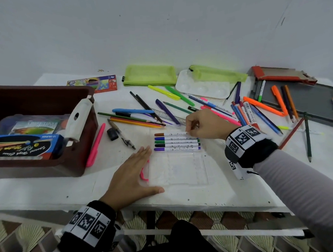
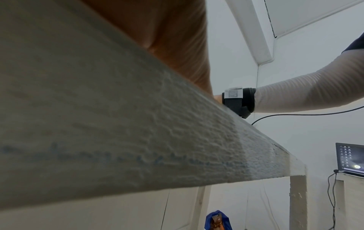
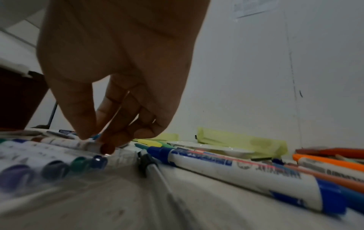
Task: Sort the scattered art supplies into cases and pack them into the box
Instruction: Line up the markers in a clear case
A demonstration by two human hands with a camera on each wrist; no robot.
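While our left hand (image 1: 130,173) lies flat, fingers straight, on the clear case (image 1: 178,170), our right hand (image 1: 204,126) pinches the brown marker (image 1: 173,134), top of five markers in that case. Two green pouches sit behind.

— Where's the brown marker (image 1: 171,134)?
— Topmost of five lying side by side in the clear case (image 1: 178,169) (open flat).
— The box (image 1: 46,132)?
— Far left, maroon, partly filled.
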